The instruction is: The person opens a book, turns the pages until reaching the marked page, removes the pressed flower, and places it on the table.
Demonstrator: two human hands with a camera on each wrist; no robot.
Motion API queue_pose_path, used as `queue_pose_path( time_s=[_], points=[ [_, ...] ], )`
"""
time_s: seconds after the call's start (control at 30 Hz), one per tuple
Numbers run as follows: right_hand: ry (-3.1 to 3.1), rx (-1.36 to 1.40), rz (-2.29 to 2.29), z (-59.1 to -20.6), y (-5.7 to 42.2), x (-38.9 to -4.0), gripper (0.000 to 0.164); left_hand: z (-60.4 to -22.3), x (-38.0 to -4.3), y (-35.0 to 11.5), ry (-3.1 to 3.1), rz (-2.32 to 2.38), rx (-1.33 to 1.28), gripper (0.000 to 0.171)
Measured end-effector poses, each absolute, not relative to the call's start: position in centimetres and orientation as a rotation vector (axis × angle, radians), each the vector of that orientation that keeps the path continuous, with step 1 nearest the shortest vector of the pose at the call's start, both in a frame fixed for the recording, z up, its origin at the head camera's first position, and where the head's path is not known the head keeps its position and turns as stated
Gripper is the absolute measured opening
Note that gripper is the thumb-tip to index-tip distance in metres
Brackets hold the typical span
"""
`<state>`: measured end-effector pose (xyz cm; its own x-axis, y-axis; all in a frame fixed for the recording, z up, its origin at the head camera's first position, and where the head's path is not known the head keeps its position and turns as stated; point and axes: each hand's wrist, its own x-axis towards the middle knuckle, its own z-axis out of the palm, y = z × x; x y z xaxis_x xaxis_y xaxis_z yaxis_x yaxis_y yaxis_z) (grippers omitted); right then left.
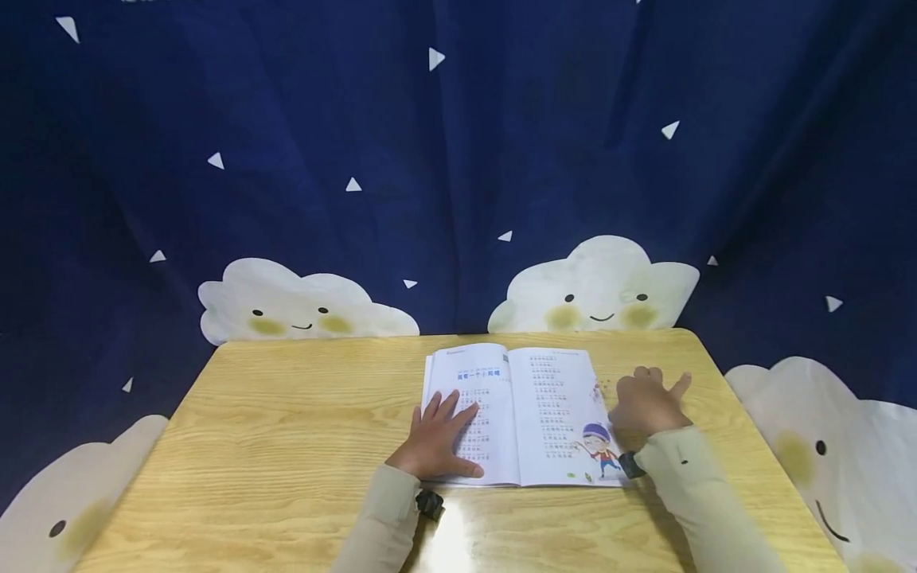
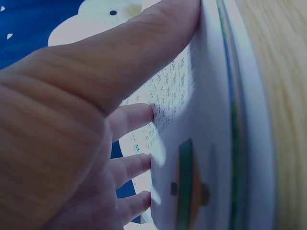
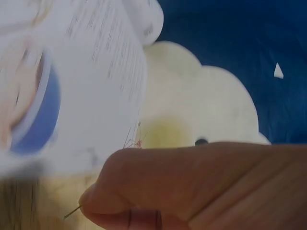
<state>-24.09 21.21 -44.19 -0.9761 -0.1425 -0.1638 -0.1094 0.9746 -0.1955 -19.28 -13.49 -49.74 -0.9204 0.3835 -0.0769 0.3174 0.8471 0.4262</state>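
An open book [image 1: 530,430] with printed text and a cartoon child in a blue hat lies on the wooden table. Spread over the lower part of the left page [image 1: 489,362], my left hand [image 1: 434,446] rests with its fingers apart. In the left wrist view its fingertips [image 2: 144,160] touch the paper. My right hand [image 1: 648,406] is at the right page's outer edge, thumb and forefinger together. They pinch a thin-stemmed sprig [image 3: 72,212]; its stem sticks out below the fingertips, and small reddish tips show above the hand. The middle of the sprig is hidden by the fingers.
The wooden table [image 1: 286,430] extends left of the book and in front of it. A dark blue curtain [image 1: 322,103] with white clouds and triangles hangs behind the table and at its sides. Small dark devices are strapped at both wrists.
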Motion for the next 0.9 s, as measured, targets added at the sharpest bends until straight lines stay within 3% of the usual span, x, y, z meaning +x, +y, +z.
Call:
queue_pose_path(
  time_s=[0.63,0.9],
  points=[
    [2.831,0.029,-0.376,-45.3,26.0,-24.1,0.018,-49.7,-19.1,-13.6,2.872,0.622,0.544,0.101],
    [2.805,0.097,-0.394,-45.8,26.6,-23.8,0.030,-49.6,-19.2,-13.3,2.865,0.619,0.545,0.101]
  ],
)
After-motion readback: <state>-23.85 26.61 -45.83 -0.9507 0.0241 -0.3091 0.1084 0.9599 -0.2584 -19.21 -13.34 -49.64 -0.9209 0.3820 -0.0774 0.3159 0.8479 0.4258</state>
